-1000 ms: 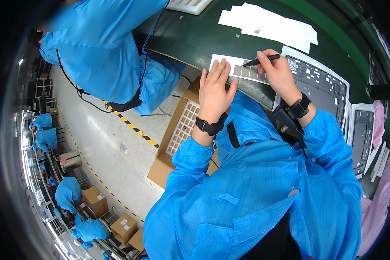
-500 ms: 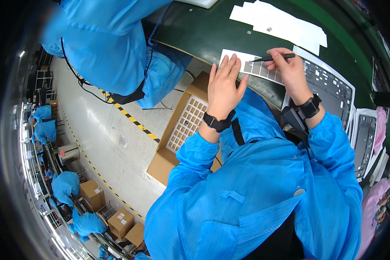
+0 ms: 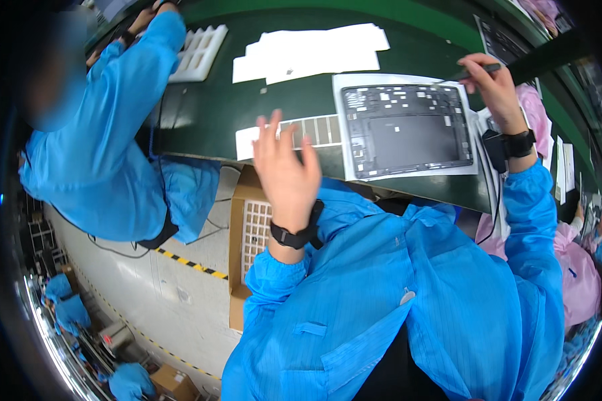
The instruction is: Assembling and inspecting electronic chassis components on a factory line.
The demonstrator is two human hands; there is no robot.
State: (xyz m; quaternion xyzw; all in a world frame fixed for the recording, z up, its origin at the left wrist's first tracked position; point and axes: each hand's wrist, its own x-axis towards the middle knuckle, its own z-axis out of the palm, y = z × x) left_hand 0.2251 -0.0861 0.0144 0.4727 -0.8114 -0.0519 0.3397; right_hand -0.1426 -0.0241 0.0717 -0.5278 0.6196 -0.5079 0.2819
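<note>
My left hand [image 3: 286,170] is slightly blurred, fingers spread, hovering over the left part of a white strip [image 3: 246,143] with grey rectangular pieces [image 3: 322,129]. It holds nothing. My right hand [image 3: 493,87] is closed around slim black tweezers [image 3: 491,67], which point left over the upper right corner of a dark device panel [image 3: 415,137]. Whether a small piece sits at the tip is too small to tell. The panel has many little white patches along its top and lies on a white sheet [image 3: 346,172], beside the strip's right end.
White paper sheets [image 3: 314,50] lie at the back of the green table [image 3: 207,113]. A co-worker in blue [image 3: 107,154] stands at the left near a white foam tray [image 3: 207,53]. Below the table edge is a cardboard box [image 3: 236,267] with a white grid. A dark bar [image 3: 548,63] crosses at upper right.
My right hand has moved right with the tweezers, from the strip to over the panel's corner. My left hand has lifted off the strip and spread. The view has turned right.
</note>
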